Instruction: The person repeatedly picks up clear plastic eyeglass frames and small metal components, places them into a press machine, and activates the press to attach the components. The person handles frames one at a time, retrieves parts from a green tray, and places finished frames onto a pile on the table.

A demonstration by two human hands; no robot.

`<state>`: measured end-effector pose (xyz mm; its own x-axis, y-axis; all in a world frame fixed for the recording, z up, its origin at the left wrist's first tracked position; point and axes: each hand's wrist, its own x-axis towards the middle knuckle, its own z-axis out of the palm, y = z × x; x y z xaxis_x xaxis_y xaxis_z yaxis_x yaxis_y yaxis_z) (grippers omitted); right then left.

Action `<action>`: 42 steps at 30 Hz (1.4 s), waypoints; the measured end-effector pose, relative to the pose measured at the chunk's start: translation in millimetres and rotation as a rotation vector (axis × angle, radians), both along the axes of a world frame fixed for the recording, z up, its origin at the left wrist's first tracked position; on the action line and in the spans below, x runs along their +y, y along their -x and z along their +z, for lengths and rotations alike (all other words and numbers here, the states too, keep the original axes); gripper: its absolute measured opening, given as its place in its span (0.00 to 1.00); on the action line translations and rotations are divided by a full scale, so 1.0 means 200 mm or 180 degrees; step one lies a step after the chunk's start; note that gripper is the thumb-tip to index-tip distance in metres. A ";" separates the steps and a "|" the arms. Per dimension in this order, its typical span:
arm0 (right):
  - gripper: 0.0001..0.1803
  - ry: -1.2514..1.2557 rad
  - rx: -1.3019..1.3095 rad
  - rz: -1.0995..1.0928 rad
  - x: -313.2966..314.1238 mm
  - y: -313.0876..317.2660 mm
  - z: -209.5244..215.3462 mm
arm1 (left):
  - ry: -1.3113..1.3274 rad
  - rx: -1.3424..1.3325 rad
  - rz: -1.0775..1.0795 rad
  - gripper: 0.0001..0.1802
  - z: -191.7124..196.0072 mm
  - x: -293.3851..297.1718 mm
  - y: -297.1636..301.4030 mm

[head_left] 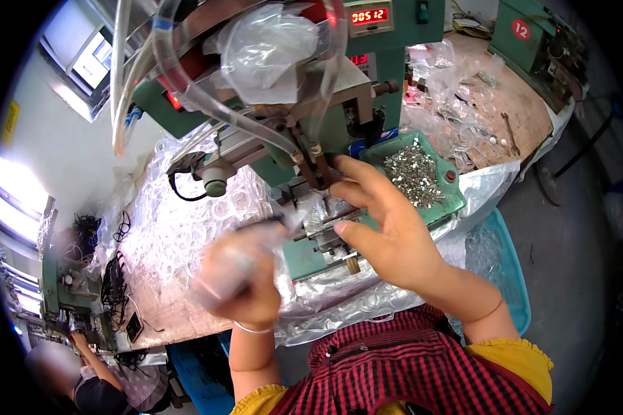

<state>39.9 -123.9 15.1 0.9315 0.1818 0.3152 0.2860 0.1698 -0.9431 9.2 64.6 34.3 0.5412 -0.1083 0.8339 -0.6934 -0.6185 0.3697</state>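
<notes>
A green bench machine (318, 104) stands in front of me, with clear tubes running to its metal head. My right hand (394, 238) reaches in at the right of the head, fingers and thumb apart. Its upper fingertips are by the brown metal tool (317, 171), and the thumb lies beside the small metal fixture (325, 220). Glossy clear material shows at that fixture, too small to make out. To the left of the fixture, my left hand (239, 277) is smeared by motion; what it holds, if anything, cannot be made out.
Left of the machine lies a heap of clear plastic loops (194, 214). A green tray (453, 200) of small metal pieces sits at the right. Below it stands a blue basket (512, 277) with clear pieces. A wrench (511, 135) lies far right. Another person (111, 380) works at lower left.
</notes>
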 end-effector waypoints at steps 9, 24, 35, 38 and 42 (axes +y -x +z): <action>0.20 -0.0116 -0.0158 -0.1940 -0.61 -0.44 -0.50 | -0.1536 -0.1168 -0.0761 0.17 -0.20 -0.16 -0.11; 0.08 0.3071 -0.0899 -0.2297 -0.36 -0.28 -0.43 | -0.0237 -0.0013 -0.0272 0.16 -0.46 -0.12 0.26; 0.07 0.2477 -0.1377 -0.2009 -0.36 -0.33 -0.42 | -0.1268 0.0547 0.2905 0.03 -0.15 0.83 -0.09; 0.07 0.2192 -0.1263 -0.1745 -0.35 -0.38 -0.45 | -0.2053 0.1051 0.3736 0.04 -0.52 1.05 -0.31; 0.08 0.2158 -0.0955 -0.1885 -0.40 -0.26 -0.44 | -0.1444 0.1019 0.3686 0.04 -0.72 1.01 -0.34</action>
